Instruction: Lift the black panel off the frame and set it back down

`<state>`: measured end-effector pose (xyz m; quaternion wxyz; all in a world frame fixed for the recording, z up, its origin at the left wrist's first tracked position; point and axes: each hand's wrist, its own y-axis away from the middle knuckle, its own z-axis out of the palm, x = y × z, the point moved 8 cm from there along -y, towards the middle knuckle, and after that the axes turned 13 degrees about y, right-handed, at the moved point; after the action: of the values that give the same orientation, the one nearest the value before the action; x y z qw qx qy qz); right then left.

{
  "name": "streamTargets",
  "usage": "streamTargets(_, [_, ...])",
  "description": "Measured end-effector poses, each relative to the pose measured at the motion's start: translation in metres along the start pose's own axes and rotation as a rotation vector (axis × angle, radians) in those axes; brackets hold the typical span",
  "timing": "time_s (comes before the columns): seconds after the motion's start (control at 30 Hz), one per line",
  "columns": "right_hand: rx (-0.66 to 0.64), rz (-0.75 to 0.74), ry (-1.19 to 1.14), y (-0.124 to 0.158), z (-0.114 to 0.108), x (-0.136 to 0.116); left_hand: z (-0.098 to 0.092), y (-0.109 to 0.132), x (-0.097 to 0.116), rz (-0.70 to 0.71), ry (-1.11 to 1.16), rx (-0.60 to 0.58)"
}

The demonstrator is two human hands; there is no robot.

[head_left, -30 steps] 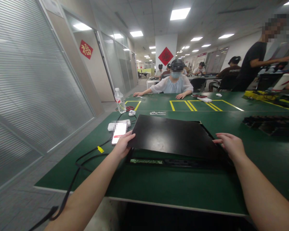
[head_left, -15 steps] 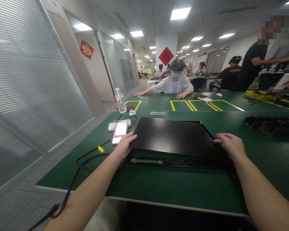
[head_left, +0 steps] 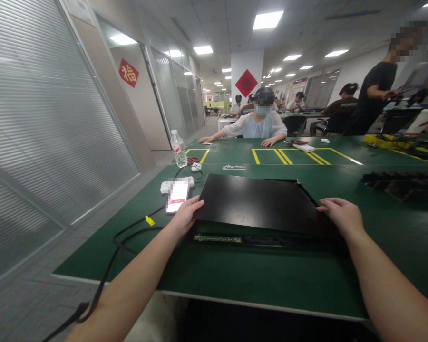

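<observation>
A flat, glossy black panel [head_left: 257, 202] lies tilted and askew over a shallow black frame [head_left: 296, 242]. Along the frame's near side a green circuit board strip [head_left: 217, 238] shows in the gap below the panel. My left hand [head_left: 186, 214] is closed on the panel's left edge, thumb on top and fingers hidden underneath. At the right edge, my right hand [head_left: 343, 216] has its thumb and index finger pinched together where panel and frame meet. Whether it grips the panel or the frame's side, I cannot tell.
Left of the panel lie a lit phone [head_left: 177, 194], a white device, a black cable [head_left: 117, 244] and a water bottle [head_left: 179, 148]. Red-handled scissors [head_left: 193, 160] lie behind. Dark parts [head_left: 399, 185] sit at right. A person [head_left: 258, 123] sits opposite; another stands at right.
The panel has shifted very slightly to the right with my left hand. My right hand stays almost where it was. The standing person's arm has drawn back.
</observation>
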<state>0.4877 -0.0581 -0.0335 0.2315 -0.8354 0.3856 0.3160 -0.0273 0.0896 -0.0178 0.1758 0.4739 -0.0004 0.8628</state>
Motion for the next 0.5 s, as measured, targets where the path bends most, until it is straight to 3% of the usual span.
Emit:
streamTargets(0.13, [-0.002, 0.081, 0.085, 0.008, -0.006, -0.009, 0.0, 0.001, -0.002, -0.016, -0.004, -0.012])
streamTargets(0.5, [0.024, -0.027, 0.181, 0.003, -0.006, -0.011, 0.001, 0.002, -0.002, -0.021, -0.008, 0.017])
